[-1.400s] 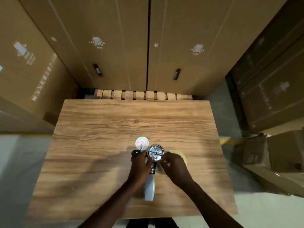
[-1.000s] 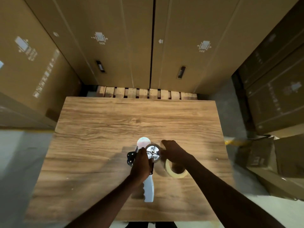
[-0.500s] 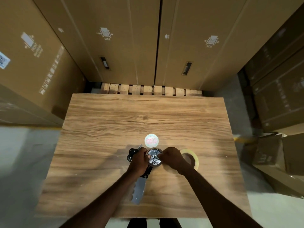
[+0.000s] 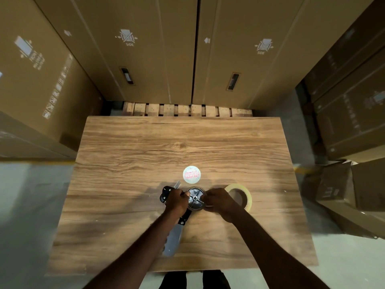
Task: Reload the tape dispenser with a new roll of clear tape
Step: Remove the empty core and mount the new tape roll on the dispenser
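The tape dispenser (image 4: 195,198) lies on its side on the wooden table (image 4: 129,155), its round metal hub facing up and its pale handle (image 4: 173,240) pointing toward me. My left hand (image 4: 176,200) grips the dispenser's black frame left of the hub. My right hand (image 4: 218,201) has its fingers on the hub's right side. A roll of clear tape (image 4: 241,196) lies flat just right of my right hand, partly hidden by it. Whether the fingers also hold the roll is unclear.
A round white label disc (image 4: 191,174) lies on the table just beyond the dispenser. Tall cardboard boxes (image 4: 145,49) stand behind and to both sides, on a wooden pallet (image 4: 183,109). Smaller boxes (image 4: 341,184) sit on the floor at right.
The tape roll, held beside the hub a second ago, now lies flat further right. My right hand has come back to the hub. The dispenser's handle has swung slightly left.
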{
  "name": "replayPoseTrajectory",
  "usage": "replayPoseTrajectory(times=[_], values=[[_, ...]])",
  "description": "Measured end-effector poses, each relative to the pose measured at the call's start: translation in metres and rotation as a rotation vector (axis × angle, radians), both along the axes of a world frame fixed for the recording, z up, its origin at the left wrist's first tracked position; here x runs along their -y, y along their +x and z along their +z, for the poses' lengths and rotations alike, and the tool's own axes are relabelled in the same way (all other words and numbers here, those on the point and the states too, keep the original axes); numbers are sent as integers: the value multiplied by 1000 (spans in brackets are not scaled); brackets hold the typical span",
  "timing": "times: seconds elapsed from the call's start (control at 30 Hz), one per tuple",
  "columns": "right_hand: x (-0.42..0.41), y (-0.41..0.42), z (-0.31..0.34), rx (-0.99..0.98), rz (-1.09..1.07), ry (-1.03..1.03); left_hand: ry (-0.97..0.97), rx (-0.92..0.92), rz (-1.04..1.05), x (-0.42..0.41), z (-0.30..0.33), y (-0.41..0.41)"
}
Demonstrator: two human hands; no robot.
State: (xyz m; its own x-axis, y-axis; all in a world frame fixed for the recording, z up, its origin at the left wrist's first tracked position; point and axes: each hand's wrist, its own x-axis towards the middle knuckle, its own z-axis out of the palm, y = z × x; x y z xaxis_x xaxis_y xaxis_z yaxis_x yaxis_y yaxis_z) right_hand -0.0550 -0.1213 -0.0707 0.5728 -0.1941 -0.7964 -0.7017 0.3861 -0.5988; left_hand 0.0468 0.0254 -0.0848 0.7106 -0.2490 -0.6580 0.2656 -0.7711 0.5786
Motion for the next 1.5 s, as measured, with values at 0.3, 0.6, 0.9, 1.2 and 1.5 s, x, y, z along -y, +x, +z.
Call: replayPoseTrajectory(times=[0.3, 0.6, 0.9, 1.2, 1.5], values=[[-12, 5, -7, -30, 2, -163, -67, 21, -26, -8, -1, -4], [-9, 9, 0, -19, 164, -304, -89, -12, -20, -10, 0, -3], [-13, 10, 4, -86, 128, -384, -103, 47, 2, -10, -1, -5], [-21, 13, 6, -114, 104, -471, -97, 87, 65, -7, 11, -9], [-24, 9, 11, -74, 130, -607, -40, 191, 90, -6, 31, -20]])
